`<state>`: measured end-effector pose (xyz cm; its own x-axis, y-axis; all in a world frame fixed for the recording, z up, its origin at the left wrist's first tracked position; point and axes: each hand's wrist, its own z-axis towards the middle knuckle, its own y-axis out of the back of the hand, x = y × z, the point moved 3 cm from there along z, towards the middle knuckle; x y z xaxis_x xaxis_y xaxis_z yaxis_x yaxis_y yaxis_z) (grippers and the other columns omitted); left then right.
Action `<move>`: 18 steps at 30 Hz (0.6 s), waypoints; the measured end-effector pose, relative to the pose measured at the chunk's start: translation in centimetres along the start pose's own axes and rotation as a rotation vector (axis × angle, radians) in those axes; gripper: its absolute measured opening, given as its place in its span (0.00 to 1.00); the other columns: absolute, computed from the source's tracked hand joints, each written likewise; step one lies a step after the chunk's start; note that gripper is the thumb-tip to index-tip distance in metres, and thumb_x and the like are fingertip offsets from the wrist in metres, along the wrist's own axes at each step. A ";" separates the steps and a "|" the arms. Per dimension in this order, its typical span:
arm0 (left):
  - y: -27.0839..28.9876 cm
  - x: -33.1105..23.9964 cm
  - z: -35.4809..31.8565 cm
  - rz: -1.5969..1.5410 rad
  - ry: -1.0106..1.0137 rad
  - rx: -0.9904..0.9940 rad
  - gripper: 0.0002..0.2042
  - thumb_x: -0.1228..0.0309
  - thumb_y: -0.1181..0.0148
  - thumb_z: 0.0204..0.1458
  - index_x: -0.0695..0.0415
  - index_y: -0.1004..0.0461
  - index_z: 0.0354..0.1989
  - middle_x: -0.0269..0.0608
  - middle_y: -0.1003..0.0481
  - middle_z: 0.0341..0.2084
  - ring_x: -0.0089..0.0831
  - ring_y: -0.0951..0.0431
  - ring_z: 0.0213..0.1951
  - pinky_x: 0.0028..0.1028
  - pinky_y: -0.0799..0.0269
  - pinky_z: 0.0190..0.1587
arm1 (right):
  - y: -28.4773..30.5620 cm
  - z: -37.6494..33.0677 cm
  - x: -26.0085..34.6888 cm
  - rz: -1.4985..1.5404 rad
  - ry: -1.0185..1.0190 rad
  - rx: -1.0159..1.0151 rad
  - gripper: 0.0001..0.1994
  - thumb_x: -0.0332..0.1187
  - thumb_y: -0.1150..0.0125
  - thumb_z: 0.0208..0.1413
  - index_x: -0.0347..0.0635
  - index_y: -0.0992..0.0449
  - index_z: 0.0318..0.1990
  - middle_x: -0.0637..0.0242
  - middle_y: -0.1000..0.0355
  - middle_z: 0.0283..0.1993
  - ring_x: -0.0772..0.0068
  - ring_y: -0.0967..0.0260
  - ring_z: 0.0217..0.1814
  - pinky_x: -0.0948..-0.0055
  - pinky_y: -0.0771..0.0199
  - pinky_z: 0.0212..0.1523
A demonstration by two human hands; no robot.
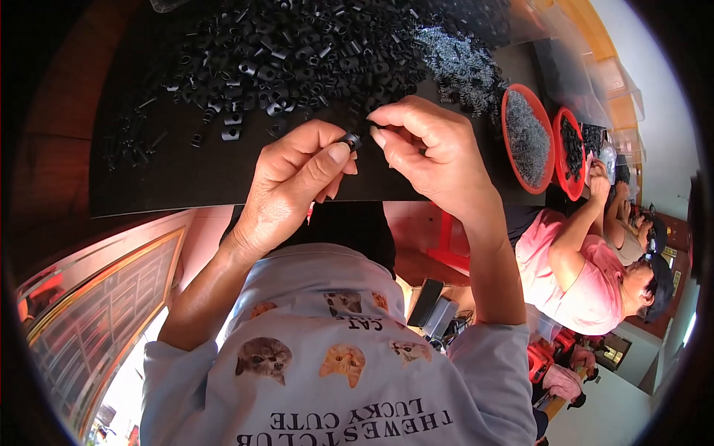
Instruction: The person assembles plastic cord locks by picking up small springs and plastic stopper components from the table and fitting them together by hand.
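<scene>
Over the near edge of a black table top (186,178), the left hand (286,186) pinches a small black cylindrical plastic part (352,140) between thumb and forefinger, its other fingers curled in below. The right hand (431,152) sits just beside it, forefinger and thumb closed narrowly on something thin and dark at the small part's end; what that piece is cannot be told. The small part hangs just above the table top, between the two hands. Farther across the table top lies a wide heap of loose black plastic parts (290,59), with a pile of small grey metal pieces (461,67) to its right. At the table top's right end stand two round red bowls (526,137), beside which another person in a pink shirt (573,275) works.
</scene>
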<state>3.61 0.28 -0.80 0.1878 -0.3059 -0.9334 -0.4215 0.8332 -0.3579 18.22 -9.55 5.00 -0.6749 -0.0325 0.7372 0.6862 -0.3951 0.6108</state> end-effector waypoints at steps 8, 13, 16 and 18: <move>0.2 -0.1 0.0 0.024 0.008 0.034 0.10 0.68 0.52 0.65 0.62 0.27 0.42 0.36 0.24 0.30 0.17 0.32 0.24 0.18 0.37 0.27 | 0.8 0.3 1.2 0.255 -0.145 0.060 0.05 0.20 0.40 0.55 0.33 0.23 0.39 0.72 0.28 0.29 0.86 0.33 0.29 0.83 0.34 0.27; 0.4 0.0 0.1 0.012 0.035 0.058 0.10 0.68 0.51 0.65 0.62 0.27 0.42 0.36 0.24 0.30 0.18 0.32 0.24 0.18 0.37 0.26 | 0.8 0.7 0.8 0.534 -0.280 0.079 0.04 0.21 0.41 0.56 0.35 0.24 0.38 0.73 0.28 0.29 0.89 0.34 0.30 0.84 0.34 0.28; 0.4 -0.1 0.0 -0.022 0.065 0.069 0.10 0.68 0.51 0.65 0.62 0.27 0.43 0.37 0.23 0.30 0.18 0.32 0.23 0.18 0.37 0.26 | 1.1 0.9 0.7 0.555 -0.303 0.158 0.03 0.23 0.41 0.57 0.35 0.24 0.38 0.72 0.28 0.28 0.88 0.35 0.29 0.84 0.35 0.28; 0.2 -0.2 0.1 -0.031 0.062 0.060 0.10 0.68 0.50 0.65 0.62 0.27 0.41 0.34 0.24 0.28 0.16 0.33 0.23 0.17 0.38 0.25 | 1.0 0.8 0.7 0.591 -0.373 0.202 0.03 0.25 0.41 0.58 0.36 0.25 0.37 0.72 0.28 0.28 0.87 0.36 0.27 0.84 0.36 0.26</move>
<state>3.51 0.57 -0.71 0.1436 -0.3585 -0.9224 -0.3619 0.8485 -0.3861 18.68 -9.27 6.35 -0.0631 0.1415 0.9879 0.9686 -0.2298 0.0947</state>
